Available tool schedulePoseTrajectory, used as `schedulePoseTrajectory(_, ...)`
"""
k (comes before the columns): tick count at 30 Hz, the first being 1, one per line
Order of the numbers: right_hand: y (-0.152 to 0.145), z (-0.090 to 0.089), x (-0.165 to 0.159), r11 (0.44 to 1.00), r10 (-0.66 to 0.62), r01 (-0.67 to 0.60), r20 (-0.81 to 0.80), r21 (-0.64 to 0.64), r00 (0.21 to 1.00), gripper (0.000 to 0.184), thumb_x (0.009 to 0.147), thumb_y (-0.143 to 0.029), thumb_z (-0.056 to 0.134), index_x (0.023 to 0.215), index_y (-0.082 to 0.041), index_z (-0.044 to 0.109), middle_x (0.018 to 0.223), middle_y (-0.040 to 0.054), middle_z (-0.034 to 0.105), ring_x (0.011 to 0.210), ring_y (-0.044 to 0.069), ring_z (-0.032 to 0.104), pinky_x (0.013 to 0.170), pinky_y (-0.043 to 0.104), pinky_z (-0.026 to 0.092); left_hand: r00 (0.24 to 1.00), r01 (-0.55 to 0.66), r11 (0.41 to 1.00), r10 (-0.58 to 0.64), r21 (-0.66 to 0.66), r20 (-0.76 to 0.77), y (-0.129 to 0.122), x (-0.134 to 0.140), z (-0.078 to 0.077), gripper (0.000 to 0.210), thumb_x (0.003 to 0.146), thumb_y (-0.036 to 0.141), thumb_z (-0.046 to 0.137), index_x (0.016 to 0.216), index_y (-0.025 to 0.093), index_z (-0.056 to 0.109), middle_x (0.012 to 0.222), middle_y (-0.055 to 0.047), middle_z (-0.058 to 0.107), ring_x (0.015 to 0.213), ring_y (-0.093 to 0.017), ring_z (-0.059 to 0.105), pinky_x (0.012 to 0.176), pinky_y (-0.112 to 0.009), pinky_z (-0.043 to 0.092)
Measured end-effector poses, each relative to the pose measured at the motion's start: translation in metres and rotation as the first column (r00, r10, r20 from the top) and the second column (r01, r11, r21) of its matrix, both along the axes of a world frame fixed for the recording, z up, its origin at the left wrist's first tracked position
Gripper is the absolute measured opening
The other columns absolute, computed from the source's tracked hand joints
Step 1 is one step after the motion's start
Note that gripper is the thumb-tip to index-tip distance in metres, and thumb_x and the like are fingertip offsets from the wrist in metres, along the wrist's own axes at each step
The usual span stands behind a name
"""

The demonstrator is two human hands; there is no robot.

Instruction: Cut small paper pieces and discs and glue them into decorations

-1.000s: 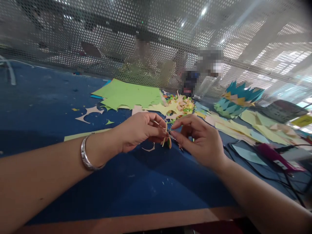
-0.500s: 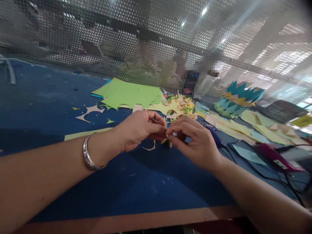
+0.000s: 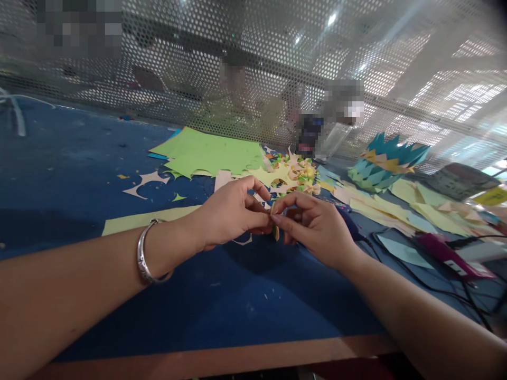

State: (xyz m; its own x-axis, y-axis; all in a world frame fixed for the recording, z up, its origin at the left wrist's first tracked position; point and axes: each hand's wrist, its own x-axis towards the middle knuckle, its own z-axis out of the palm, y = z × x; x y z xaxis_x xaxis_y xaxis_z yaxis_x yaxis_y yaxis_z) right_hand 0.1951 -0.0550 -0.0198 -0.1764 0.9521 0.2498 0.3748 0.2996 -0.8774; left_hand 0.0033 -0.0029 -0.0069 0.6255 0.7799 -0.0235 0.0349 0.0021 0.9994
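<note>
Over the middle of the blue table, my two hands meet fingertip to fingertip around a small paper flower (image 3: pixel 276 232), yellowish with some green and mostly covered by the fingers. My left hand (image 3: pixel 233 211), below a silver bangle, pinches it from the left. From the right, the thumb and forefinger of my right hand (image 3: pixel 312 219) press on its top edge. Just beyond the hands lies a pile of small paper flowers (image 3: pixel 303 171) in yellow, peach and green. Beneath my left hand, a curved paper offcut (image 3: pixel 243 240) partly shows.
Green paper sheets (image 3: pixel 217 150) with scalloped cut edges lie behind my left hand, near a perforated metal screen (image 3: pixel 158 74). To the right are pale paper strips (image 3: pixel 380 208), a zigzag paper basket (image 3: pixel 390 163), a magenta tool (image 3: pixel 451 256) and black cords. People show dimly through the screen.
My left hand has shifted slightly, its forefinger lifting higher and away. The paper flower has turned a little between the fingertips. My right hand stays nearly in place.
</note>
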Motion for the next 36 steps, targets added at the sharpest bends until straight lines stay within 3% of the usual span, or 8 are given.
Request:
schedulePoseTrajectory(14,0.0012,0.0009,0.0007,1.0,0.01,-0.01,-0.079,-0.004,0.997,0.032,0.083,-0.043,0.082,0.091,-0.017,0.065,0.082,-0.001,0.066,0.046,0.006,0.06,0.042,0.019,0.047,0.996,0.086,0.996,-0.085,0.015,-0.041,-0.001,-0.0021,0.001,0.037,0.081,0.016,0.074,0.107,0.022,0.048,0.073,0.0,0.074,0.065,-0.015,0.07,0.064,-0.026,0.052)
schedulePoseTrajectory(29,0.0034,0.0005,0.0009,0.998,0.042,-0.049,-0.17,-0.039,0.985,0.035,0.082,-0.04,0.081,0.098,-0.019,0.058,0.092,-0.0019,0.061,0.048,0.004,0.058,0.041,0.017,0.05,0.994,0.087,0.996,-0.086,0.011,-0.07,-0.0033,-0.0012,0.0061,0.034,0.081,0.017,0.071,0.109,0.021,0.05,0.077,-0.002,0.074,0.074,-0.018,0.073,0.071,-0.03,0.056)
schedulePoseTrajectory(36,0.0028,0.0017,0.001,0.998,0.043,-0.048,-0.154,-0.028,0.987,0.033,0.083,-0.038,0.08,0.099,-0.019,0.058,0.093,-0.0015,0.061,0.048,0.004,0.058,0.041,0.017,0.051,0.991,0.127,0.991,-0.125,0.04,-0.048,-0.0011,-0.0043,0.0032,0.043,0.077,0.017,0.075,0.111,0.022,0.05,0.076,-0.001,0.074,0.068,-0.016,0.069,0.062,-0.026,0.049)
